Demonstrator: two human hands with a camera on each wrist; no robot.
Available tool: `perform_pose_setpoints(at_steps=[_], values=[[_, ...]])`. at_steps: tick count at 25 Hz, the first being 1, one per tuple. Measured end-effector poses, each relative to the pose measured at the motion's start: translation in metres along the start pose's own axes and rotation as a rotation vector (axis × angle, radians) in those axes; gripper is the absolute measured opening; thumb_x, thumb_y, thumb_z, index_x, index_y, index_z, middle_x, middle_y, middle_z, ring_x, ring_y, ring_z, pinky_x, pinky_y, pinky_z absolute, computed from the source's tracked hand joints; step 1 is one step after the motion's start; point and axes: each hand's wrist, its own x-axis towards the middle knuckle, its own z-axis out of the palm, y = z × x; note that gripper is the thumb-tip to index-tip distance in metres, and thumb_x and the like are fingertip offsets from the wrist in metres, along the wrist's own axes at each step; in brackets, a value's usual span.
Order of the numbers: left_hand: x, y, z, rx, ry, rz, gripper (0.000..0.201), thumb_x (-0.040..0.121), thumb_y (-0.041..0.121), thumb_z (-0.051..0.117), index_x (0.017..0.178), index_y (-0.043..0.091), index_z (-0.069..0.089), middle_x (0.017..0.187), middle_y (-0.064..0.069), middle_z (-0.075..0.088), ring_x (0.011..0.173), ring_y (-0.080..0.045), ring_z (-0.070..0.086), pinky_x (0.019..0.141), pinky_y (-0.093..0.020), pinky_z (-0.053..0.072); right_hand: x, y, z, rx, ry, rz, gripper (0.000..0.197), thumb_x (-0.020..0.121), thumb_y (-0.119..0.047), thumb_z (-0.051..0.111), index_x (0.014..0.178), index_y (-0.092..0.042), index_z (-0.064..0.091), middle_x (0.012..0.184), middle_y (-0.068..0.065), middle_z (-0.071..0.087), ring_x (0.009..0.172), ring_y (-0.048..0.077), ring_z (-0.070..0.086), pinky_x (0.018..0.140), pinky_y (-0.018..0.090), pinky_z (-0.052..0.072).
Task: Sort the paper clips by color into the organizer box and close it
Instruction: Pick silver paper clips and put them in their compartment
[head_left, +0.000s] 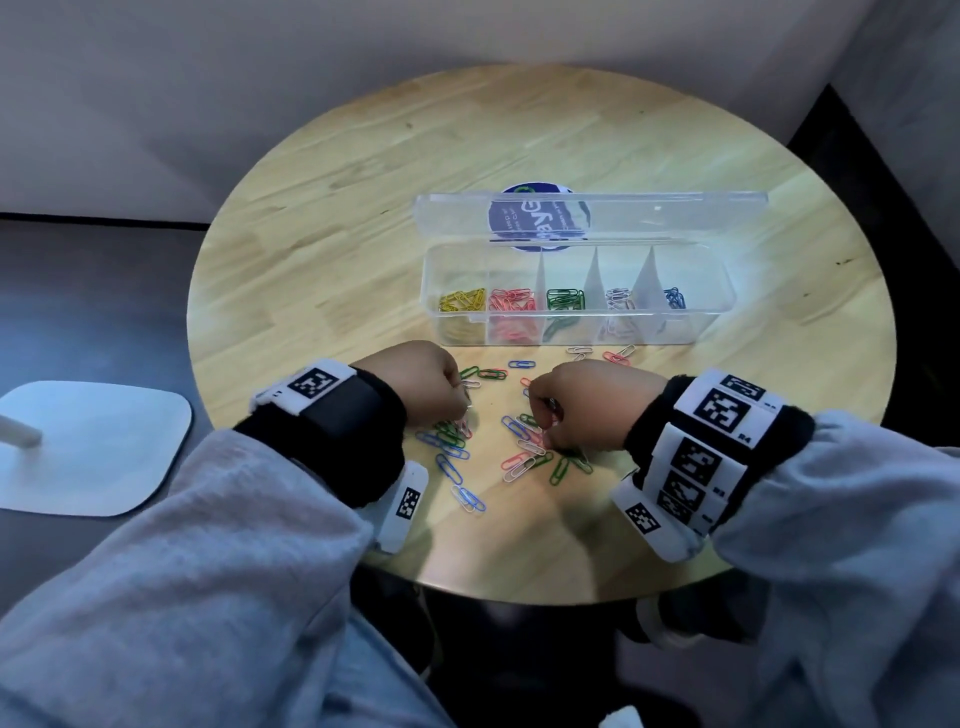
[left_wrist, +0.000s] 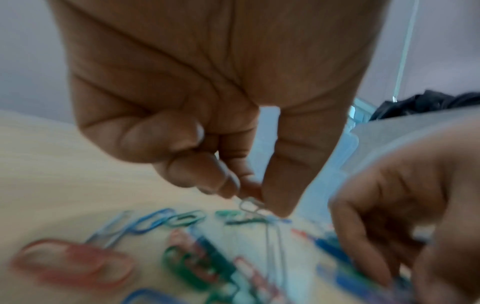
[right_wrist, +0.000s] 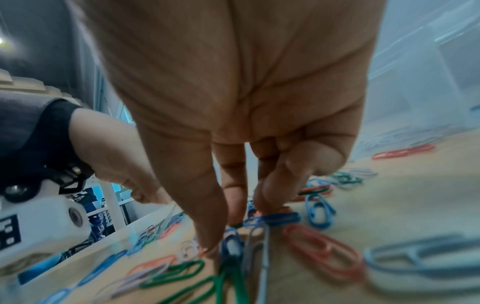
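1. While the sorting is clearly under way, the round wooden table (head_left: 363, 171) carries it all: the box sits toward its far side and loose clips lie toward its near edge.
2. Next in size, the clear organizer box (head_left: 582, 291) stands open, its lid (head_left: 592, 215) tipped up behind it. Its five compartments hold, from the left end to the right, yellow, pink-red, green, pale whitish and blue clips, so each colour has a place already.
3. Smaller, the scatter of loose paper clips (head_left: 498, 447) lies between the box and the near table edge: blue, green, red and pale ones are mixed, and a few strays lie just before the box's front wall. By my estimate a few dozen are left; I see no yellow among them.
4. The left hand (head_left: 426, 387) hovers over the left of the scatter, fingers curled, thumb and fingertips pinching a pale clip (left_wrist: 250, 204) just above the table.
5. The right hand (head_left: 582, 400) reaches down into the right of the scatter, thumb and fingers closing around a blue clip (right_wrist: 275, 218); whether it is gripped yet I cannot tell.
6. Left to do, I judge: the remaining clips, then shutting the lid.
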Motion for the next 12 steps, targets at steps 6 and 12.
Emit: perform_pose_setpoints(at_steps=[6, 12], values=[[-0.004, 0.0, -0.014, -0.621, -0.143, 0.035, 0.023, 0.086, -0.003, 0.054, 0.068, 0.011, 0.054, 0.058, -0.002, 0.056, 0.044, -0.006, 0.048, 0.045, -0.012, 0.042, 0.002, 0.0, 0.0, 0.022, 0.063, -0.052, 0.009, 0.08, -0.015, 0.06, 0.085, -0.021, 0.055, 0.083, -0.004, 0.052, 0.08, 0.019, 0.049, 0.058, 0.026, 0.036], [-0.003, -0.005, -0.015, -0.847, -0.203, 0.064, 0.026, 0.089, -0.011, 0.047, 0.077, 0.01, 0.056, 0.051, 0.0, 0.056, 0.04, -0.006, 0.051, 0.045, -0.013, 0.044, 0.004, 0.002, 0.003, -0.001, 0.045, -0.039, 0.019, 0.081, -0.019, 0.062, 0.098, -0.021, 0.054, 0.088, -0.005, 0.048, 0.082, 0.019, 0.047, 0.066, 0.026, 0.035]])
